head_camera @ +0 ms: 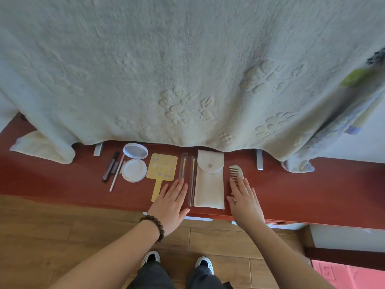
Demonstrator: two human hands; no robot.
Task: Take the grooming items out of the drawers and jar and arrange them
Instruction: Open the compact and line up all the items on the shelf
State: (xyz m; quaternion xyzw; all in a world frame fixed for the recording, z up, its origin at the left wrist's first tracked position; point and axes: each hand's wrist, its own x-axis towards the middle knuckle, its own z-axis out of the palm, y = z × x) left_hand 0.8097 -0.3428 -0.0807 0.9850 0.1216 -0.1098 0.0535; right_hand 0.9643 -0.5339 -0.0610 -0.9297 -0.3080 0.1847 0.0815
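Left grip [171, 202] released, flat on the worktop [62, 184], fingertips touching a sleeved brush [183, 165]. Right grip [244, 202] released, fingers flat on the comb [236, 174]; pouch [209, 182] between both grips.

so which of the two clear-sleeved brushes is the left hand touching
The brush nearer the yellow mirror: the left hand has fingertips on the left brush; the right brush beside the pouch lies untouched.
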